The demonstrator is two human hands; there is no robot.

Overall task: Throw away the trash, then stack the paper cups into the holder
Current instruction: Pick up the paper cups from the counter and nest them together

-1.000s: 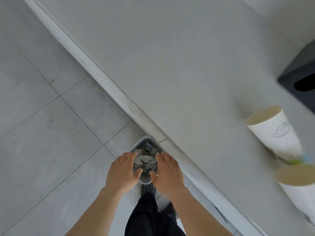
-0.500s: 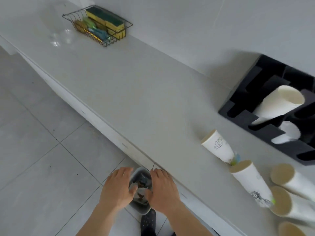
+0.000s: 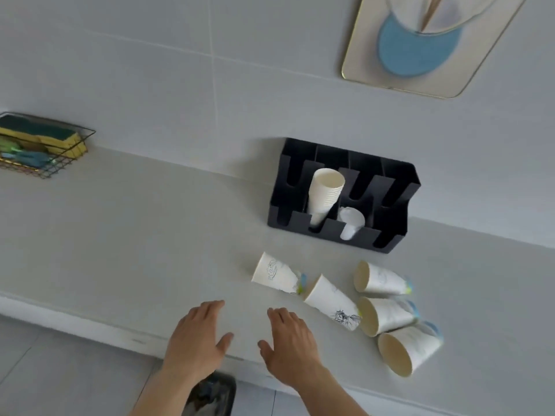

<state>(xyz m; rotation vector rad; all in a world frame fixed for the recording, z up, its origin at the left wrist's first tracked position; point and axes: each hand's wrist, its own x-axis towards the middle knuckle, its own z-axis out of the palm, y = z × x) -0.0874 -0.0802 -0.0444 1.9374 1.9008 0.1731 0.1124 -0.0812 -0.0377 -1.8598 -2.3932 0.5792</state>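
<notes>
Several white paper cups lie on their sides on the grey counter: one nearest the middle, another beside it, and more at the right. A black cup holder stands against the wall with a stack of cups leaning in one slot and a small white cup in another. My left hand and my right hand hover open and empty over the counter's front edge, left of the cups. A dark trash bin sits on the floor below, partly hidden by my left arm.
A wire basket with sponges and cloths stands at the far left of the counter. A framed picture hangs on the tiled wall above the holder. Grey floor tiles show at the bottom left.
My hands have risen from over the trash bin on the floor to the counter's front edge. The view has swung up, bringing the holder and all the cups into sight.
</notes>
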